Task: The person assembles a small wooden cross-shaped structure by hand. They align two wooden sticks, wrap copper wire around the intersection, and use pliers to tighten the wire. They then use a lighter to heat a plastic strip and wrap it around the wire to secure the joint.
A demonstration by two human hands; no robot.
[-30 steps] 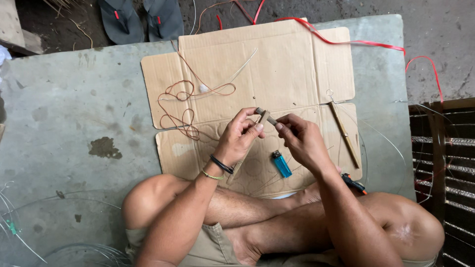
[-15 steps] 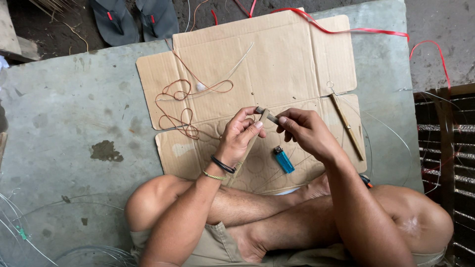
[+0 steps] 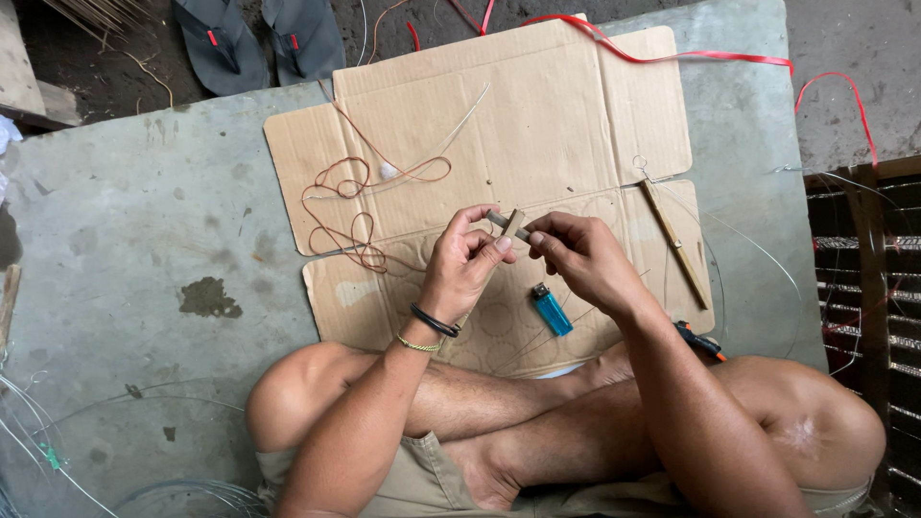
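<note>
The left hand and right hand meet above the flattened cardboard, both pinching a small tan stick-like piece between fingertips; whether a thin line runs through it cannot be told. The grip is on the tips alone, so the piece could slip and drop onto the cardboard. The blue lighter lies just near of the hands, and the tangled orange-brown cord to the left could snag a wrist. A long wooden stick rests to the right, clear of both hands.
</note>
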